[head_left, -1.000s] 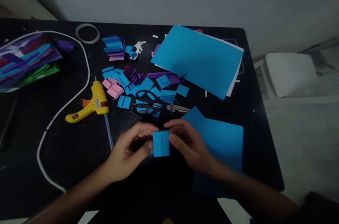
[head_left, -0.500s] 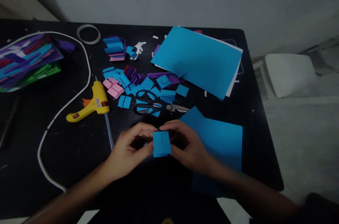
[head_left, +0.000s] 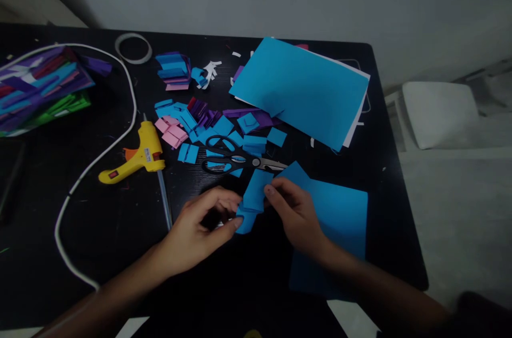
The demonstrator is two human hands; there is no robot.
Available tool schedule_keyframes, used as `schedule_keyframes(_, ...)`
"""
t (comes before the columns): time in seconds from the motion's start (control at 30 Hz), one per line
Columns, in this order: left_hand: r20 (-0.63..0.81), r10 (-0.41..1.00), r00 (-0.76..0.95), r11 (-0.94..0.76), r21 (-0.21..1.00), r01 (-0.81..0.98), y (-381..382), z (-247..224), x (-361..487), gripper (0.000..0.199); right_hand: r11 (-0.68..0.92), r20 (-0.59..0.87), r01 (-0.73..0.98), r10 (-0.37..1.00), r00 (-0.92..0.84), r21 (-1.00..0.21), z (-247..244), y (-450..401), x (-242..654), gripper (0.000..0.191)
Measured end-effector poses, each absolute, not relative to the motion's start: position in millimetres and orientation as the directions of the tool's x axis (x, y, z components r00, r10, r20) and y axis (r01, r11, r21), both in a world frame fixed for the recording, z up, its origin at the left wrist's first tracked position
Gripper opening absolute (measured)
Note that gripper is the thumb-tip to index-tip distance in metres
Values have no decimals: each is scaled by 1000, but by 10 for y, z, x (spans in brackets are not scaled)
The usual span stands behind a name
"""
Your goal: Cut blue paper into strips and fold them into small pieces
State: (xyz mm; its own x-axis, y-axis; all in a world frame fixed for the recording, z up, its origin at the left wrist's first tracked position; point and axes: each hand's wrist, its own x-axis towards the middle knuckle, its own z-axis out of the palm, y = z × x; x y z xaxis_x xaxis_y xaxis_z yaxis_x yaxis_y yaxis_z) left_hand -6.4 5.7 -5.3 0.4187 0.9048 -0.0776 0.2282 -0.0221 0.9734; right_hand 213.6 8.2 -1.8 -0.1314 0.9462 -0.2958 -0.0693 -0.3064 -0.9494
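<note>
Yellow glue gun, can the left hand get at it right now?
Likely yes: nothing covers the yellow glue gun beyond the left hand, though that hand is holding folded blue paper.

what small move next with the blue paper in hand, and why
Probably square up the held blue paper: its upper and lower parts sit out of line, with the right hand at the upper part and the left hand pinching the lower.
</note>
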Motion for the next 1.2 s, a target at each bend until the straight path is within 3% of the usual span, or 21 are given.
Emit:
schedule_keyframes(0.2, -107, 894, 436, -14, 964, 265, 37, -67, -79, 31, -319, -317, -108, 948, -31, -942, 1, 85, 2151, 26)
schedule_keyframes(0.5, -92, 888, 451, -9, 976, 217, 55, -4, -73, 34, -308, -309, -132, 951, -14, -942, -5, 95, 2145, 27)
schedule_keyframes(0.7, -146, 890, 432, 75, 981, 177, 37, -5, -80, 32, -318, -313, -115, 948, -55, -941, 4, 104, 2149, 27)
schedule_keyframes(0.83, -146, 894, 424, 92, 985, 144, 28, -25, -74, 34, -347, -323, -197, 935, -145, -917, -35, 78, 2126, 18)
schedule_keyframes(0.97, -152, 898, 413, 116, 987, 112, 32, -38, -63, 33, -439, -380, -274, 892, -243, -856, -105, 25, 2087, 40)
schedule_keyframes(1.2, -199, 876, 439, 182, 980, 81, -6, -58, -99, 26, -432, -374, -255, 894, -245, -865, -134, 27, 2100, 23)
